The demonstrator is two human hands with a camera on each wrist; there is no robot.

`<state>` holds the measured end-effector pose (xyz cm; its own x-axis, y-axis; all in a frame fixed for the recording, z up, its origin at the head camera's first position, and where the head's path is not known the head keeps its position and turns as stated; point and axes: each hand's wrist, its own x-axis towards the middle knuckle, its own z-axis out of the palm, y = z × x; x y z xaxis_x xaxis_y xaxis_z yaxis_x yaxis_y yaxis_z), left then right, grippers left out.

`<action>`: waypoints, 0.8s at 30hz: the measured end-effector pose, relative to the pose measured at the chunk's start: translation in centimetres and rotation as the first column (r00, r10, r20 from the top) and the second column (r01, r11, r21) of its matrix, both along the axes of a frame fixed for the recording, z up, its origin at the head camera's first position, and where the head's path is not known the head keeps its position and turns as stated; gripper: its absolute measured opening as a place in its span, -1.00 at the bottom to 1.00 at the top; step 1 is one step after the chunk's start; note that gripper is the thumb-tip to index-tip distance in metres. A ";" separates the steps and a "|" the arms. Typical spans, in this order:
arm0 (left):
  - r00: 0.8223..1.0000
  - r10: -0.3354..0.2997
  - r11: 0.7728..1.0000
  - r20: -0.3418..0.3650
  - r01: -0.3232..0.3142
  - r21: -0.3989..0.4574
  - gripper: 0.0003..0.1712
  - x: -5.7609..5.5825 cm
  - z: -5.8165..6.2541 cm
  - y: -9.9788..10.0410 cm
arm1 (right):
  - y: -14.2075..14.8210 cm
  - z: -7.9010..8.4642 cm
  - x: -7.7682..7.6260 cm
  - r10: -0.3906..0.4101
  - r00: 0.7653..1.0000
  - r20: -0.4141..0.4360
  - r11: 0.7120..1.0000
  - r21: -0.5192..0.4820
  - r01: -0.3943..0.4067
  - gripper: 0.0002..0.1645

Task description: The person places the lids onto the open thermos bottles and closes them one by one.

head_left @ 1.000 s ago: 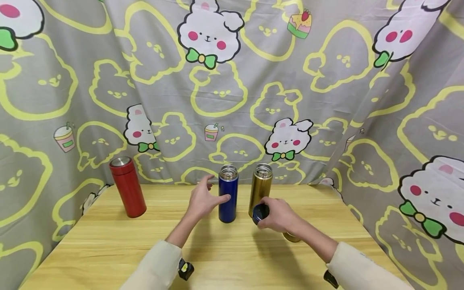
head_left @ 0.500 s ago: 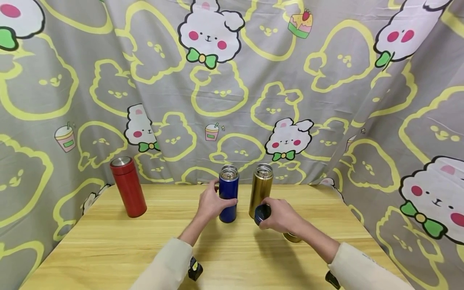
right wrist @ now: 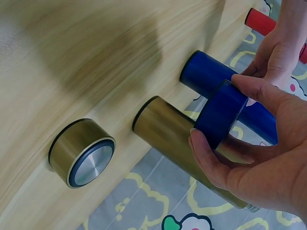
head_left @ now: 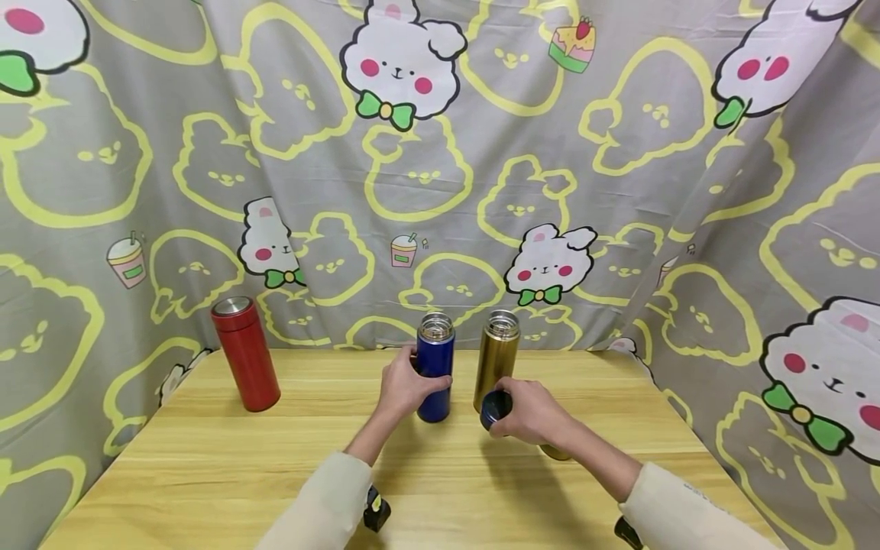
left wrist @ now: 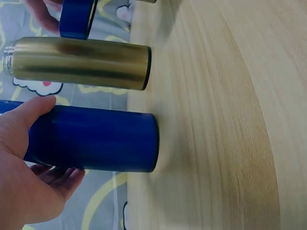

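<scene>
A blue thermos bottle (head_left: 436, 363) stands upright and uncapped at the middle of the table, its steel neck bare. My left hand (head_left: 406, 386) grips its body, thumb across the front and fingers round the far side. Between the thumb and fingers of my right hand (head_left: 532, 412) is a blue lid (right wrist: 223, 113), its hollow side turned toward the head camera. Just behind that lid stands a gold thermos bottle (head_left: 496, 359), also without a lid. The gold lid (right wrist: 84, 152) rests on the table, mostly hidden by my right forearm in the head view.
A red thermos bottle (head_left: 246, 355) with its lid on stands at the left of the table (head_left: 206, 473). A grey curtain (head_left: 440, 191) printed with cartoon rabbits hangs right behind the table's far edge.
My left hand has moved right and closed round the blue thermos bottle. My right hand keeps the blue lid in nearly the same spot.
</scene>
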<state>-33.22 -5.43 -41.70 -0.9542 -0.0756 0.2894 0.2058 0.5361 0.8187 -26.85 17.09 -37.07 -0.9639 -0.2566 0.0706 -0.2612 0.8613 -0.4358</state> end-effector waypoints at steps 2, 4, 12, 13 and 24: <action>1.000 -0.003 1.000 -0.001 0.003 0.000 -0.13 0.0 0.0 -0.1 | 0.0 0.0 0.0 0.000 1.000 -0.002 1.000 -0.002 0.000 -0.33; 1.000 -0.016 1.000 0.001 0.016 0.003 -0.14 0.1 0.2 -0.2 | -0.1 0.0 0.0 -0.001 1.000 0.001 1.000 -0.006 0.001 -0.33; 0.990 -0.139 0.990 0.030 0.139 -0.013 -0.15 1.7 0.6 -1.5 | -0.1 -0.3 0.1 0.002 1.000 0.005 1.000 -0.016 -0.002 -0.35; 0.988 -0.152 0.988 0.035 0.153 -0.018 -0.15 1.9 0.7 -1.7 | -0.1 -0.3 0.1 0.006 1.000 0.002 1.000 -0.017 -0.005 -0.36; 0.953 -0.288 0.954 0.089 0.294 -0.064 -0.16 4.6 1.1 -2.5 | -0.1 -0.8 0.2 0.007 1.000 -0.017 1.000 -0.018 -0.007 -0.36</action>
<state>-28.64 -7.89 -40.57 -0.9513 0.2282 0.2072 0.2993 0.5233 0.7979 -26.67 17.02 -37.83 -0.9607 -0.2621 0.0914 -0.2748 0.8514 -0.4468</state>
